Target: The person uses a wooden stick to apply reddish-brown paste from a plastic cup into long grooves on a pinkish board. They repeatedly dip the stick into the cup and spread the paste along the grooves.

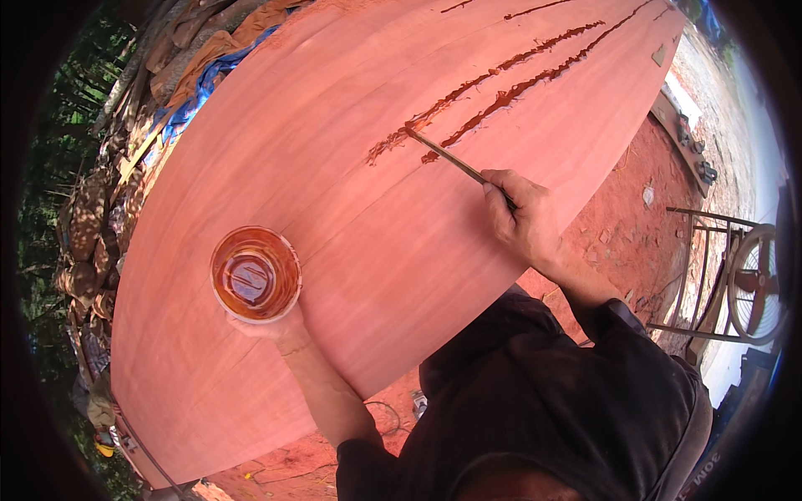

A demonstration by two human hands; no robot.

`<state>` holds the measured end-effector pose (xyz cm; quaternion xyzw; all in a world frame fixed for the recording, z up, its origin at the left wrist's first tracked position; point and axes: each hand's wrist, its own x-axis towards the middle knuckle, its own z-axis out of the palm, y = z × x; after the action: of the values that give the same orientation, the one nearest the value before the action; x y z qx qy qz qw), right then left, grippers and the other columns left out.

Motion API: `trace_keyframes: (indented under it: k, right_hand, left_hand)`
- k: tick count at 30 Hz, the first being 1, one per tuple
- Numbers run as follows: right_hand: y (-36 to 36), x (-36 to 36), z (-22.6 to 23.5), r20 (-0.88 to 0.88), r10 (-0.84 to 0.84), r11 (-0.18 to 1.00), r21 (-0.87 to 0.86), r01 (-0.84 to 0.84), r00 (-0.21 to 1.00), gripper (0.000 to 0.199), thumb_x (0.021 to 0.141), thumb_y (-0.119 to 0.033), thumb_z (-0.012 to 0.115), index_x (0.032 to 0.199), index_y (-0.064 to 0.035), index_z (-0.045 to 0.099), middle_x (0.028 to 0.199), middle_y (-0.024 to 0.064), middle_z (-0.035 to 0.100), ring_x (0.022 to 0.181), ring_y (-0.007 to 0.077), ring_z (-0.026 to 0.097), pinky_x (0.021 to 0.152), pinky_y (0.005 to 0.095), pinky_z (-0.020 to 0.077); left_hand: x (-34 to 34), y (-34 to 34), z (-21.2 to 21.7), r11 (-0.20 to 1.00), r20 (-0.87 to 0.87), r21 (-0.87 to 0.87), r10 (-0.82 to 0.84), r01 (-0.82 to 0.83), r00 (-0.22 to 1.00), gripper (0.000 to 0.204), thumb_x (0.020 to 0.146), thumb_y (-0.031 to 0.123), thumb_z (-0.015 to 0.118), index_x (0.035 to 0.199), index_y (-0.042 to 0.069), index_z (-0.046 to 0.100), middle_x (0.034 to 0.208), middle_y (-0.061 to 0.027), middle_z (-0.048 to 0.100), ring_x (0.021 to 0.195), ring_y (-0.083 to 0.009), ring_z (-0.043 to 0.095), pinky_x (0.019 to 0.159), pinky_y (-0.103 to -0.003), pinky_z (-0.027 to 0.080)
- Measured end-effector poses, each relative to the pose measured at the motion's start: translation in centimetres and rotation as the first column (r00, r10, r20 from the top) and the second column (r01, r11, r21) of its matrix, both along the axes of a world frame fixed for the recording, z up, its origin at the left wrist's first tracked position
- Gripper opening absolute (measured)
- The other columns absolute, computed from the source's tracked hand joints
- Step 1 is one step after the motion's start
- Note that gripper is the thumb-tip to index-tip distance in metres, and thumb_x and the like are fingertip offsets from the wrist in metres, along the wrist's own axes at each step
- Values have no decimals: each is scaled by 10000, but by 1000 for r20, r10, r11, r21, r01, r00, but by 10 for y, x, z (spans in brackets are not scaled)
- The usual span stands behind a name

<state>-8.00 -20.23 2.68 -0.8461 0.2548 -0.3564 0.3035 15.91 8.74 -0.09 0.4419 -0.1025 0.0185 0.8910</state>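
The right hand [522, 219] pinches the thin stick [451, 158], its tip on the left dark-red streak [443, 106], ahead-left of the grip; the streak's long axis runs toward the surface's [192, 376] far right corner. The left hand [271, 324], farther off, holds the cup [286, 255].

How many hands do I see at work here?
2: the left hand, holding the cup; the right hand, gripping the thin stick, both over the reddish wooden surface.
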Motion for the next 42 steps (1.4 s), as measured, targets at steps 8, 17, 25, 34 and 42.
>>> trace_keyframes:
  k: [8, 17, 25, 34, 42]
  right_hand:
    - [12, -10, 7, 62, 110, 907, 403, -126, 992, 216, 1009, -80, 611, 1177, -2, 722, 816, 108, 706, 658, 178, 655, 611, 314, 518]
    - [15, -31, 46, 340, 315, 337, 833, -439, 886, 289, 1039, -90, 573, 1297, 30, 625, 859, 55, 677, 558, 53, 494, 496, 192, 370]
    - [18, 15, 88, -77, 707, 676, 369, -638, 703, 247, 858, 82, 532, 1029, 29, 701, 780, 92, 677, 587, 122, 581, 500, 305, 423]
    - [44, 73, 108, -344, 574, 595, -449, -667, 743, 424, 808, -9, 694, 1228, -51, 717, 768, 98, 581, 606, 255, 598, 517, 388, 500]
    - [52, 107, 112, -340, 551, 379, -712, -592, 762, 411, 791, -103, 696, 1201, -108, 715, 783, 60, 564, 686, 212, 645, 543, 367, 525]
  left_hand:
    - [3, 4, -3, 994, -30, -83, -76, 73, 997, 638, 1000, 505, 407, 1449, 78, 562, 1430, -146, 606, 1306, -351, 600, 1052, -573, 552]
    - [6, 20, -10, 956, -80, -188, -243, 225, 967, 626, 1050, 518, 370, 1467, 83, 540, 1455, -124, 592, 1339, -320, 576, 1118, -550, 517]
    - [6, 20, -14, 900, -69, -303, -347, 312, 935, 440, 974, 385, 502, 1162, 38, 695, 1194, -143, 738, 1078, -279, 717, 933, -480, 621]
    - [-6, 4, 8, 934, -196, -210, -329, 288, 924, 580, 1025, 427, 369, 1345, 20, 630, 1284, -152, 699, 1155, -282, 690, 974, -490, 613]
    - [-5, 4, -3, 969, -226, -11, -244, 248, 943, 515, 1104, 371, 381, 1420, 5, 557, 1333, -148, 669, 1216, -283, 663, 1009, -458, 614]
